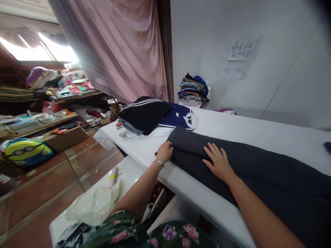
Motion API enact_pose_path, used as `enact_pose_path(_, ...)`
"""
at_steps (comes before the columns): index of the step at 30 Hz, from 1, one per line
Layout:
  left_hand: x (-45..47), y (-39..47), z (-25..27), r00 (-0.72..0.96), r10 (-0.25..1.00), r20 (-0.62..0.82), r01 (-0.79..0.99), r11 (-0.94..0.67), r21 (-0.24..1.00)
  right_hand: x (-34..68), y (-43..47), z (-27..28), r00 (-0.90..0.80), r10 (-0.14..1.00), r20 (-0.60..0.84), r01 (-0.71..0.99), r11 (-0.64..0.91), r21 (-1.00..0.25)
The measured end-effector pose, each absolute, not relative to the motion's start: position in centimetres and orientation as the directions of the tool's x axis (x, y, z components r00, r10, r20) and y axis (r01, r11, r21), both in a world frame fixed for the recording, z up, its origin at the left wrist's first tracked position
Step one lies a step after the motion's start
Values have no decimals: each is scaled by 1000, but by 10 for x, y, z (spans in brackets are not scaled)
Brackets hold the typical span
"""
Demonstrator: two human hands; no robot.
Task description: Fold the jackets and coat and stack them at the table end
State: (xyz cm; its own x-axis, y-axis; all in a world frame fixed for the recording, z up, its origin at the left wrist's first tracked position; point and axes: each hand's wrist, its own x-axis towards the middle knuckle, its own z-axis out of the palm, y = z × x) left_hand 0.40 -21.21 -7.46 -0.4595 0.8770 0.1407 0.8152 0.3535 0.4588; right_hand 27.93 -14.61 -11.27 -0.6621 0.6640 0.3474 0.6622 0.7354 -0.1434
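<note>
A pair of dark grey trousers (261,165) lies lengthwise along the white table, one leg partly over the other. My left hand (164,152), with a bracelet at the wrist, pinches the fabric at the left end, near the table's front edge. Flat on the upper layer rests my right hand (218,162), its fingers spread. Just beyond the left end of the trousers is a heap with a black garment with white stripes (147,112) and a navy garment with a white collar (179,115). The right end of the trousers runs out of view.
A stack of folded clothes (193,90) stands at the back by the wall, below two paper notes (240,51). A lower white table (85,182) on my left holds a crumpled plastic bag (94,203). Cluttered shelves and boxes (66,137) line the far left, beside a pink curtain (124,44).
</note>
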Motion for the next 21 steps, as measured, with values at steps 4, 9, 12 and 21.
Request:
enact_pose_path(4,4,-212,-75,-449,884,129,826,356,437,276,-149,-114,-747,630,210,604,776,-179)
enact_pose_path(9,-3,-211,-72,-479,855,199,850,395,347,276,-149,-114,-746,643,172,617,765,-185)
enact_pose_path(12,-17,-205,-65,-494,829,263,854,406,324,277,-149,-112,-746,644,169,617,764,-187)
enact_pose_path(21,-47,-163,-57,-455,876,-161,729,470,499,276,-150,-113,-746,642,177,613,766,-192)
